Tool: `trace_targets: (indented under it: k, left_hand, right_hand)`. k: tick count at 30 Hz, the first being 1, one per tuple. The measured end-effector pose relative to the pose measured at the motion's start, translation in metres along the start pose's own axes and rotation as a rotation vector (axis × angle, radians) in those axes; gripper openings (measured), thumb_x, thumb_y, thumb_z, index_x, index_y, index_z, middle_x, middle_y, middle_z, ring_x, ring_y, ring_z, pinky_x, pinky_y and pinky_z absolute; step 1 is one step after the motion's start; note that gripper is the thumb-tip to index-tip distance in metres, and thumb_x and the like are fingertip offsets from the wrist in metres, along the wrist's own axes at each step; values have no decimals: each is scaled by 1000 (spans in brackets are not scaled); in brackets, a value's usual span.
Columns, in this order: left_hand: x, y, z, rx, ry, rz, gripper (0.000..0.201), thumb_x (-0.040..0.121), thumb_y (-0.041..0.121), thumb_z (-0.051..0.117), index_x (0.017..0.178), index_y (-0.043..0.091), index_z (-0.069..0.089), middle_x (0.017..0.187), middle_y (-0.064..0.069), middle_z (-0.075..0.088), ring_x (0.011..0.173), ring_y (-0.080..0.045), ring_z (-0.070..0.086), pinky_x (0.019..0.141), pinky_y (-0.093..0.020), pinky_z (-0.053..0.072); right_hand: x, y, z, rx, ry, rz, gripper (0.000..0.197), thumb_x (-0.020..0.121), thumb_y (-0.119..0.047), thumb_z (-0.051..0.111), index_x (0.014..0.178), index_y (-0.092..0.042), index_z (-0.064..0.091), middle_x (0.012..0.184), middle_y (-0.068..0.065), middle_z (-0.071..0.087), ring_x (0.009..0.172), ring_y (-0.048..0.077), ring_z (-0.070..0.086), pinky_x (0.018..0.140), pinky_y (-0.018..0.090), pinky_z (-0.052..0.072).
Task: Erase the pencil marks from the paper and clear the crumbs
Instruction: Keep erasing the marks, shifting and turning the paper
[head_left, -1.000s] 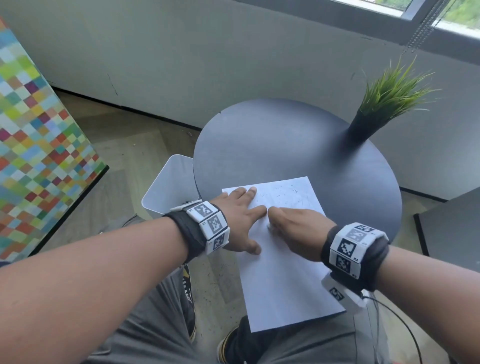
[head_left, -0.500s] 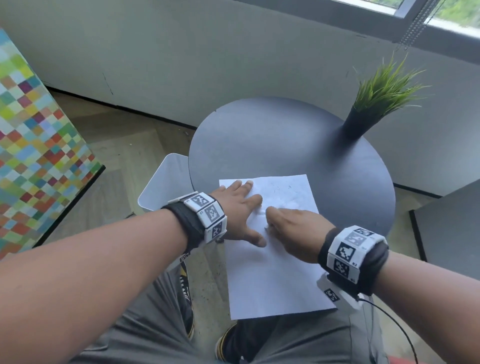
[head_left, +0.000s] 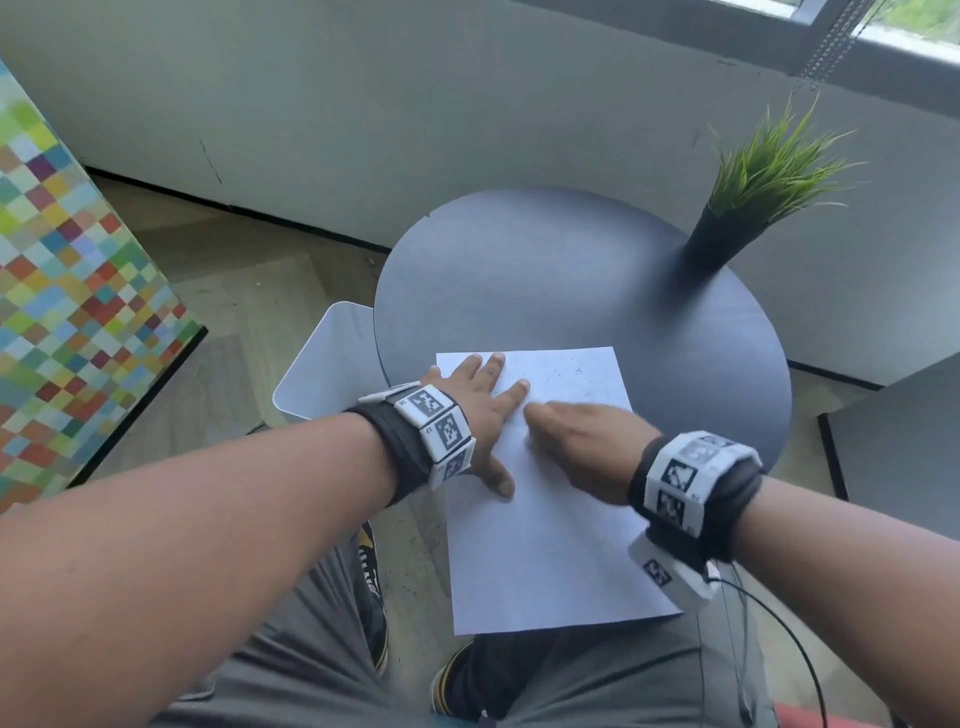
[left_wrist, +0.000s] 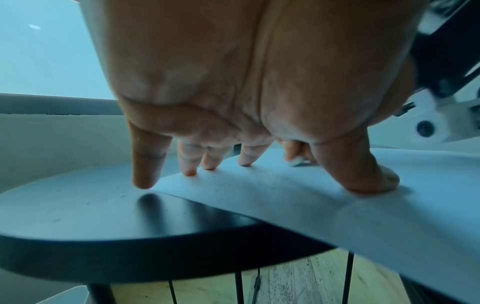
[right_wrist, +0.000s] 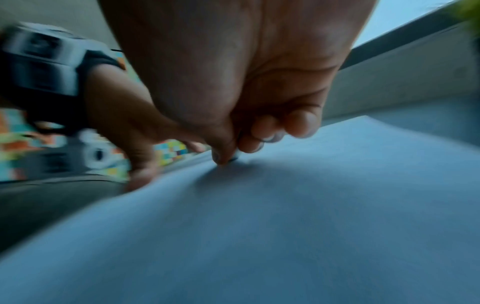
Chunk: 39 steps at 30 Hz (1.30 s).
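Observation:
A white sheet of paper (head_left: 545, 545) lies on the round dark table (head_left: 545, 270), its near half hanging over the table's edge. Faint pencil marks (head_left: 571, 374) show near its far edge. My left hand (head_left: 478, 410) lies flat with spread fingers (left_wrist: 148, 176) pressing the sheet's left side. My right hand (head_left: 582, 447) is just right of it, fingers curled, pinching a small pale eraser (right_wrist: 235, 158) whose tip touches the paper (right_wrist: 285, 226). The eraser (left_wrist: 296, 162) also shows between the fingers in the left wrist view. The right hand is blurred.
A black vase with green grass (head_left: 769, 171) stands at the table's far right. A white bin (head_left: 332, 364) sits on the floor by the table's left edge. A colourful checkered panel (head_left: 67, 312) stands at the left. My legs are under the hanging paper.
The right hand makes short strokes with the eraser on the same spot of the paper. The left hand stays flat on the sheet. The head view has shifted slightly.

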<state>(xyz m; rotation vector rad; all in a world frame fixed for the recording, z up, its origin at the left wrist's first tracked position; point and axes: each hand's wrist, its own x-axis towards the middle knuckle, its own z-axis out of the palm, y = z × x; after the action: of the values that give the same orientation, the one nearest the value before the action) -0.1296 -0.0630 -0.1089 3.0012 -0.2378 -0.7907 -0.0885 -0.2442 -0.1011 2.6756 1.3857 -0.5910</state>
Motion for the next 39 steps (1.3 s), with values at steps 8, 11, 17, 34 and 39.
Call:
trace_targets:
  k: [8, 11, 17, 34, 39]
  left_hand:
    - [1, -1, -7, 63, -16, 0, 131, 58, 80, 70, 154, 32, -5, 163, -9, -11, 150, -29, -4, 116, -58, 15]
    - [1, 0, -10, 80, -31, 6, 129, 60, 78, 70, 154, 33, -5, 162, -11, -10, 149, -31, -3, 116, -59, 15]
    - [2, 3, -15, 112, -43, -3, 129, 60, 75, 73, 154, 34, -5, 162, -14, -8, 149, -35, 1, 115, -59, 18]
    - [16, 9, -24, 185, -127, -41, 134, 55, 74, 77, 149, 45, -15, 160, -17, -16, 148, -39, 0, 107, -68, 24]
    - [16, 6, -28, 197, -142, -32, 136, 53, 74, 77, 149, 46, -14, 160, -16, -16, 149, -38, -2, 107, -71, 22]
  right_hand:
    - [0, 1, -7, 77, -13, 33, 14, 98, -23, 37, 91, -26, 26, 86, -4, 44, 78, 22, 45, 69, 35, 41]
    - [-4, 9, -10, 70, -19, 44, 11, 98, -27, 40, 90, -22, 33, 87, -2, 51, 79, 24, 50, 69, 38, 45]
    - [-1, 14, -13, 33, 34, 89, 10, 97, -24, 38, 92, -18, 32, 85, -2, 48, 76, 25, 46, 65, 33, 38]
    - [7, 42, -15, 42, 101, 204, 8, 95, -27, 42, 96, -19, 40, 88, 2, 59, 80, 31, 54, 73, 40, 51]
    - [2, 9, 0, 92, -6, -49, 10, 93, -18, 47, 101, -23, 43, 90, -12, 49, 83, 18, 49, 70, 31, 39]
